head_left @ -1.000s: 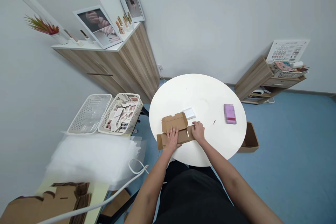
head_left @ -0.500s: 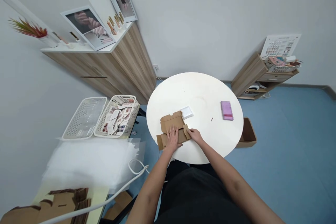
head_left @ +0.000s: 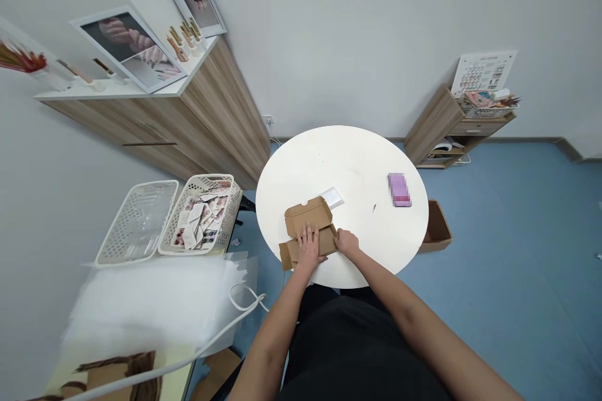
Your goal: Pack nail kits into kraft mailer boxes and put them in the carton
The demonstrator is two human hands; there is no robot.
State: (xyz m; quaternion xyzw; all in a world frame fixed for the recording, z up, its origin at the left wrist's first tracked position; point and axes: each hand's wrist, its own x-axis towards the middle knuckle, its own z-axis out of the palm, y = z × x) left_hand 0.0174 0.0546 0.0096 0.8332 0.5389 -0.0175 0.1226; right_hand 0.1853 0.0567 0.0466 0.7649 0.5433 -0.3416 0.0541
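Well, the box lies on the near side of the round white table, a brown cardboard mailer opened out flat, its lid folded back away from the person and its left end reaching the table's rim. The left hand presses down on the base, palm flat, with the fingers only slightly apart and holding nothing between them. The right hand sits at the box's right end, its fingers drawn close together against the cardboard (whether they pinch the flap there, I cannot tell).

A white packet sits just beside the lid, its corner tucked close to the cardboard. Past it, a wide stretch of tabletop runs to a pink pack, its label too blurred to read. Left of the table stand two white baskets, one full of printed cards, the other holding clear plastic, with a bubble-wrap sheet below them. A brown carton stands on the floor at the table's right, and the wall chart beyond it is too small to read.
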